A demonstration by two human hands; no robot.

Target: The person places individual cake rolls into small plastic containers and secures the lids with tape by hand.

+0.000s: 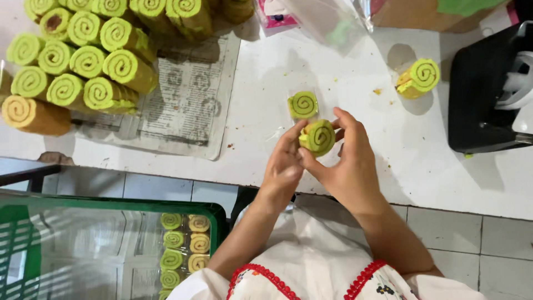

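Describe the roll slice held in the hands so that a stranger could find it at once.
On the white table, look near its front edge, where the left hand and right hand meet. Between their fingertips is a green spiral roll slice. Unlike the wrapped slice just behind it, it is lifted off the table.

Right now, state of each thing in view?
Roll slice: held by both hands, off the table.
Left hand: fingers on slice.
Right hand: fingers on slice.
Wrapped slice: flat on table.
Roll piece: alone, on its side.
Whole rolls: stacked on newspaper.
Green crate: holds slices.
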